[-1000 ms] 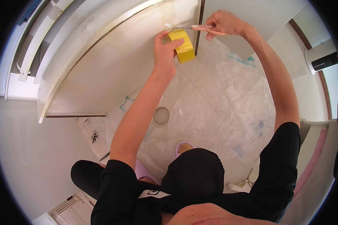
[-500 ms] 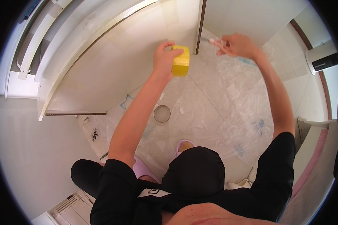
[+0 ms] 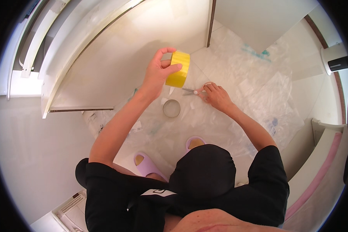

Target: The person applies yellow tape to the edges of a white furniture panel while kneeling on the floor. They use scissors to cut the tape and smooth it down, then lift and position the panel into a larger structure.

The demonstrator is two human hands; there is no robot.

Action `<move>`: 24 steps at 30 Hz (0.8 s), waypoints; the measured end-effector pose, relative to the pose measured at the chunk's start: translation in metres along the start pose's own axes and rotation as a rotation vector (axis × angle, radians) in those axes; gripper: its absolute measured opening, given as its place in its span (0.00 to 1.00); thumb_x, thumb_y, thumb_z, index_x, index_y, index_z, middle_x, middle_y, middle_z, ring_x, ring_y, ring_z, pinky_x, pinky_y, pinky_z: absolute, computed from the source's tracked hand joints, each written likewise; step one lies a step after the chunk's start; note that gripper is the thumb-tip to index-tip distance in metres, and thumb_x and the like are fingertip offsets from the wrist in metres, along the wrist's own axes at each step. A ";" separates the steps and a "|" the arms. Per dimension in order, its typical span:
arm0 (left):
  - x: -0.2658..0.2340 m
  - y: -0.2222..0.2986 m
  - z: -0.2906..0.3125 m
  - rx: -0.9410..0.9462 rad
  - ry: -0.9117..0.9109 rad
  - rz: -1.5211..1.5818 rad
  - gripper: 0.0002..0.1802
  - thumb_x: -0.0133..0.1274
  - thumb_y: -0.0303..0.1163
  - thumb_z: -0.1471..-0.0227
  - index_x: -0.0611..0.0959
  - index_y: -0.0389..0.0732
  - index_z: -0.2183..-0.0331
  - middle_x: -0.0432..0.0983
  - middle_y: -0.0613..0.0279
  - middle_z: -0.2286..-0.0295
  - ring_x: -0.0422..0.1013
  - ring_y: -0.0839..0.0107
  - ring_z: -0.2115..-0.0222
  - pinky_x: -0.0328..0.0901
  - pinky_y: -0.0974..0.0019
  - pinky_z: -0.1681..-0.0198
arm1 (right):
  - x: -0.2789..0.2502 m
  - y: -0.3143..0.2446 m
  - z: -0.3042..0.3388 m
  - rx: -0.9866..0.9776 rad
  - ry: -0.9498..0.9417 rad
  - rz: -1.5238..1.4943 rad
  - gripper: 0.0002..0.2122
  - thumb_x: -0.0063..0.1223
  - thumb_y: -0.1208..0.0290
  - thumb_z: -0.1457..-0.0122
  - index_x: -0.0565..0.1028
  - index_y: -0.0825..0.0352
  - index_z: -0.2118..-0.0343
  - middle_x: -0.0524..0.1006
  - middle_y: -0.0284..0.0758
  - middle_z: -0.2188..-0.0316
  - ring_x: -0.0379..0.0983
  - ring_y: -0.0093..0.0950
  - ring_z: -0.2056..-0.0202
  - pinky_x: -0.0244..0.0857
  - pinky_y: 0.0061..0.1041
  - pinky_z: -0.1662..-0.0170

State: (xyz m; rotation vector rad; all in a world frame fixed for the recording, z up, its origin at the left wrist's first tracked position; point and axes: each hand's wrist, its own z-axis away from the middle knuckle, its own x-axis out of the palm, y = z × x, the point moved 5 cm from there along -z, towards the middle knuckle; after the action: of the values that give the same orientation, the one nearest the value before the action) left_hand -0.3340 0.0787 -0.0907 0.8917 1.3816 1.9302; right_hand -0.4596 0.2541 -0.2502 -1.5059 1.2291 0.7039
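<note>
My left hand grips a wide roll of yellow tape, thumb on its outer face and fingers curled around the edge. Just below and right of the roll, my right hand has its fingers in the handles of a pair of scissors. The scissors' blades point left, parted slightly, close under the tape roll. Beneath them on the floor lies a round ring or shallow dish; which it is, I cannot tell.
Crumpled clear plastic sheeting spreads over the floor to the right. A large pale panel stands at the upper left, another panel at the upper right. My pink slippers are below. A pink-edged white piece curves along the right.
My right hand has come down and left with the scissors, bringing them near the tape roll. My left hand has shifted slightly left and down, still holding the roll.
</note>
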 end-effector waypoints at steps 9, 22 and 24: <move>0.012 0.010 0.033 0.077 -0.093 -0.033 0.26 0.56 0.22 0.46 0.66 0.43 0.47 0.80 0.61 0.66 0.73 0.78 0.66 0.66 0.72 0.60 | -0.010 -0.010 -0.022 0.158 -0.332 -0.033 0.14 0.57 0.57 0.43 0.80 0.65 0.72 0.74 0.36 0.74 0.74 0.32 0.66 0.71 0.32 0.65; 0.024 0.008 0.050 0.228 -0.263 -0.163 0.29 0.54 0.19 0.45 0.63 0.42 0.45 0.79 0.59 0.62 0.72 0.76 0.60 0.67 0.69 0.56 | -0.141 -0.060 -0.106 0.367 0.166 -1.211 0.09 0.57 0.65 0.41 0.79 0.67 0.68 0.73 0.33 0.54 0.67 0.24 0.52 0.58 0.27 0.47; 0.021 0.009 0.050 0.243 -0.259 -0.199 0.29 0.54 0.19 0.45 0.63 0.42 0.44 0.79 0.59 0.61 0.72 0.76 0.60 0.67 0.69 0.56 | -0.141 -0.062 -0.107 0.392 0.142 -1.223 0.09 0.58 0.65 0.42 0.78 0.67 0.70 0.73 0.33 0.54 0.67 0.24 0.53 0.58 0.26 0.48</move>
State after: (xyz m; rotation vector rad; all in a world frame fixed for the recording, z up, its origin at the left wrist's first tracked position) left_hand -0.3070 0.1207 -0.0669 1.0340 1.5034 1.4640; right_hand -0.4609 0.1985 -0.0710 -1.6245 0.3137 -0.4374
